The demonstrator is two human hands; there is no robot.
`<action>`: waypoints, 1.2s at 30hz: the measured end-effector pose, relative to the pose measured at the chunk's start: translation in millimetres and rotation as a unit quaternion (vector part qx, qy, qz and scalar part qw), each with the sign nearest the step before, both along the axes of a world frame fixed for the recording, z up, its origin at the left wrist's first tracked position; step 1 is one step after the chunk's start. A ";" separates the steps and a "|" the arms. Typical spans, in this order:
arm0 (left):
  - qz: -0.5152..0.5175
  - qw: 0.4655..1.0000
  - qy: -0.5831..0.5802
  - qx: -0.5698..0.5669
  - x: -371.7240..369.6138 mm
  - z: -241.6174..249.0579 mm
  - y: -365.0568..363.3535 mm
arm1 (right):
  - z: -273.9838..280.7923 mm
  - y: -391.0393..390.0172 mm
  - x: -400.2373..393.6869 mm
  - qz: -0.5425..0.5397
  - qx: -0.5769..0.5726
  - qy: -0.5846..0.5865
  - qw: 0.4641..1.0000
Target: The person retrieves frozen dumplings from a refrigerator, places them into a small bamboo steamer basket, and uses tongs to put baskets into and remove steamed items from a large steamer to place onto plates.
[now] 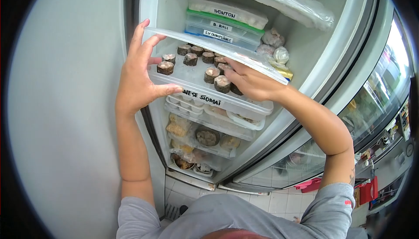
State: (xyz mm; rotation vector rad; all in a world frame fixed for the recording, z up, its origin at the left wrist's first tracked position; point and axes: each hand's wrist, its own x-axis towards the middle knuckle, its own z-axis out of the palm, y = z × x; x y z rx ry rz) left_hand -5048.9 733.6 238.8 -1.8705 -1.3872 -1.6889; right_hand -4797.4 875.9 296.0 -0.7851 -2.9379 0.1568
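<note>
A clear plastic container (244, 100) labelled "...NESE SIOMAI" sits on a fridge shelf, its lid (214, 46) raised at a tilt. Dark-wrapped round pieces with pale tops (211, 74) stand inside in groups. My left hand (144, 71) is at the left corner, fingers up at the lid's edge and thumb against the container's front, so it holds both. Under the lid, my right hand (251, 81) reaches in among the pieces at the right. Its fingertips are partly hidden, and its fingers close on one of the pieces.
Above the lid are stacked boxes (224, 22) labelled wonton, B. roll and dumplings, with wrapped bundles (280, 54) to their right. Lower shelves hold trays, bags and a round bowl (207, 136). A solid door (65, 108) is at left; a glass-door fridge (375, 95) stands right.
</note>
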 end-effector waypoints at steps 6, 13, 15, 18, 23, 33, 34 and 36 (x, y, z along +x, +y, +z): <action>0.001 1.000 0.006 0.004 0.9 0.7 0.4 | -7.1 -18.3 -27.0 0.042 0.070 0.043 0.996; 0.001 1.000 -0.009 -0.003 3.1 -0.1 -2.3 | -24.5 -6.5 -30.7 0.113 0.103 0.091 0.984; 0.014 1.000 0.003 -0.002 4.0 -0.6 -3.8 | -23.4 -14.6 -33.6 0.098 0.097 0.108 0.985; 0.015 1.000 0.007 -0.002 4.8 -0.2 -4.3 | -23.0 -9.4 -34.9 0.124 0.114 0.073 0.983; 0.012 1.000 -0.015 -0.009 2.6 -4.0 -6.3 | -22.3 -6.9 -35.7 0.130 0.004 0.112 0.985; 0.078 0.996 -0.046 0.015 -1.4 -9.2 -3.8 | 30.6 -52.7 -31.0 0.235 -0.290 0.196 0.907; 0.085 0.994 -0.071 0.005 1.6 -10.4 -4.3 | 30.5 -57.9 -31.3 0.271 -0.296 0.221 0.889; 0.038 0.981 -0.186 0.037 10.0 -12.5 0.1 | 27.7 -72.9 -30.3 0.345 -0.305 0.267 0.847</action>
